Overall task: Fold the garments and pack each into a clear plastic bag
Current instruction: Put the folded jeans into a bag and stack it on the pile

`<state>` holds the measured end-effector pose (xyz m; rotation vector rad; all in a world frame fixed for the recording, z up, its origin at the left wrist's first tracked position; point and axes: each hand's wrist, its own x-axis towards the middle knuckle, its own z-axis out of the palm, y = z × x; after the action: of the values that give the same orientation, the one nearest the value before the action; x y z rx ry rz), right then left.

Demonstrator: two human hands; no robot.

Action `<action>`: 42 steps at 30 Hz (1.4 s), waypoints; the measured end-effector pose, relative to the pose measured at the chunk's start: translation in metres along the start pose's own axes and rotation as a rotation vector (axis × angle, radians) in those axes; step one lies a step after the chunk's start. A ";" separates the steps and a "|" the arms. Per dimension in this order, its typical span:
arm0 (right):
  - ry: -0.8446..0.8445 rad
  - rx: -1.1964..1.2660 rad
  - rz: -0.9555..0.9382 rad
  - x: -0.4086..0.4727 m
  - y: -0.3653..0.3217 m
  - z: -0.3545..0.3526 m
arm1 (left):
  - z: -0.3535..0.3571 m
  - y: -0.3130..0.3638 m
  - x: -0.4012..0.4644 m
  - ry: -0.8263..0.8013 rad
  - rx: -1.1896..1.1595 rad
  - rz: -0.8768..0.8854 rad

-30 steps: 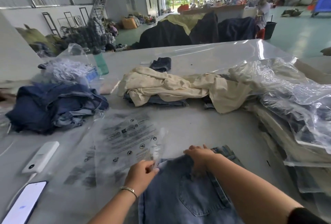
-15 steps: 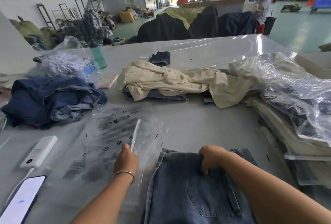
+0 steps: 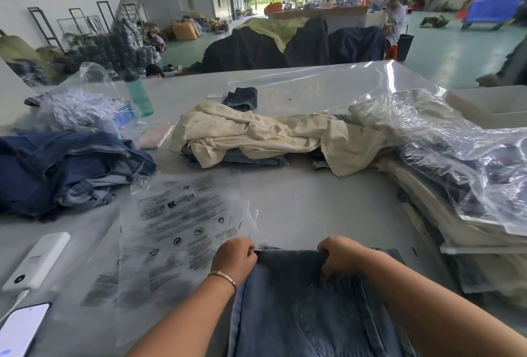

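Head: 2 hands (image 3: 234, 257) (image 3: 339, 254) grip 1 jeans (image 3: 302, 308).

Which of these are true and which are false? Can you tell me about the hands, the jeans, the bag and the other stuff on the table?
1. Both hands grip the top edge of the jeans. True: the left hand and the right hand each hold it.
2. The jeans are already inside the bag. False: the bag lies flat on the table, left of the jeans.
3. A cream cloth lies crumpled further back. True.
4. The bottle is red. False: it is green.
5. A phone lies at the near left with its screen lit. True.
6. The left wrist is bare. False: it wears a thin bracelet.
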<state>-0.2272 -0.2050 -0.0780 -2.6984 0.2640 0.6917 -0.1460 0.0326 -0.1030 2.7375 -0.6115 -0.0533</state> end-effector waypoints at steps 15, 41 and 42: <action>0.034 0.019 -0.056 -0.004 0.002 -0.004 | -0.004 0.002 0.013 0.051 0.359 0.372; 0.032 0.021 0.031 0.026 -0.007 0.005 | -0.004 -0.021 0.027 -0.346 -0.175 -0.080; -0.019 -0.023 0.043 0.027 -0.009 0.001 | 0.001 -0.024 0.025 -0.312 -0.030 -0.055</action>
<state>-0.2025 -0.1991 -0.0899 -2.7134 0.3117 0.7371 -0.1135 0.0418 -0.1107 2.7374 -0.6092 -0.5059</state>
